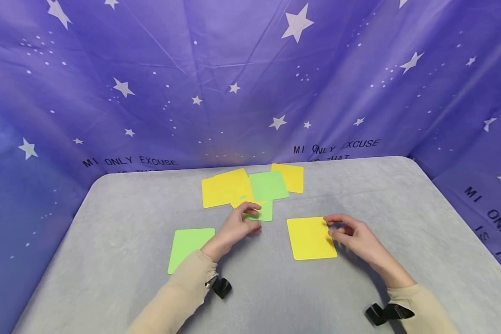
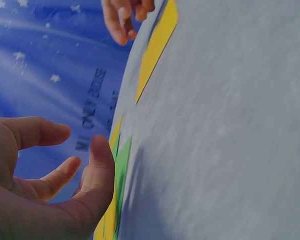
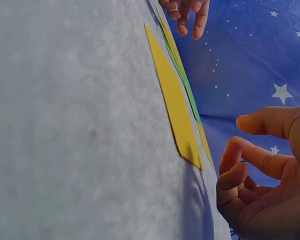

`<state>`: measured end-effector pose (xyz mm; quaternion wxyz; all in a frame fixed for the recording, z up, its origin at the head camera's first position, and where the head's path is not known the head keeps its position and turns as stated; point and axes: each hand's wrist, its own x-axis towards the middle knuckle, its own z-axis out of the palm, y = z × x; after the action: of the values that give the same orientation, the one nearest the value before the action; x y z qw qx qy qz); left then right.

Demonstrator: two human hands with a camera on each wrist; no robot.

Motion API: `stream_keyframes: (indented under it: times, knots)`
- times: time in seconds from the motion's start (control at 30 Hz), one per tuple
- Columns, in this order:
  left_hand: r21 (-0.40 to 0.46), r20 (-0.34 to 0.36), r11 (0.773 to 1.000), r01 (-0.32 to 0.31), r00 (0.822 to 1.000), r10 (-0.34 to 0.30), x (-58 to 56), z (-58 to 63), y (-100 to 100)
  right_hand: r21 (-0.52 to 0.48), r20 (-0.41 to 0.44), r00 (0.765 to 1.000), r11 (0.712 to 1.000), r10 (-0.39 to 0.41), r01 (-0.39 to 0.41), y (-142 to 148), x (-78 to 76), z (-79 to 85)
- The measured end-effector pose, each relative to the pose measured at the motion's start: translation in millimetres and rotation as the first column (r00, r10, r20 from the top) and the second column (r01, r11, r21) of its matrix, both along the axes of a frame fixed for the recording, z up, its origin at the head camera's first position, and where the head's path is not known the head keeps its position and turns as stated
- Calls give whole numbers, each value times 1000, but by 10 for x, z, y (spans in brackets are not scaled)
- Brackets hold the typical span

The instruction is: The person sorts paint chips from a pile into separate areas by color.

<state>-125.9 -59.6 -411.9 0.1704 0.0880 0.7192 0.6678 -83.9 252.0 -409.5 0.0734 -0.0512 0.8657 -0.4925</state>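
Observation:
My left hand (image 1: pixel 239 226) hovers over the table in front of a cluster of square cards, its fingers loosely bent around nothing. Beneath its fingertips lies a partly covered green card (image 1: pixel 267 212). A single yellow card (image 1: pixel 311 239) lies flat at the right of centre. Above that card's right edge is my right hand (image 1: pixel 356 236), with a gap between thumb and fingers in the right wrist view and no card held. Left of my left forearm is another green card (image 1: pixel 189 243), one corner hidden by the arm.
At the back, overlapping yellow cards (image 1: pixel 223 188), a green card (image 1: pixel 269 185) and another yellow card (image 1: pixel 294 178) lie on the grey table (image 1: pixel 121 222). A purple star-patterned curtain (image 1: pixel 234 55) hangs behind and beside the table. Each wrist wears a small black camera (image 1: pixel 222 287).

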Motion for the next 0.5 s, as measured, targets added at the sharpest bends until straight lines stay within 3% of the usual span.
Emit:
stream_keyframes:
  times: [0.27, 0.5]
  knots:
    - [-3, 1, 995, -101, 995, 101, -172, 44, -119, -22, 10, 1000, 1000, 10, -9, -83, -33, 54]
    - [-37, 13, 991, -130, 991, 131, -276, 71, -120, -48, 6, 1000, 999, 20, -20, -202, -55, 68]
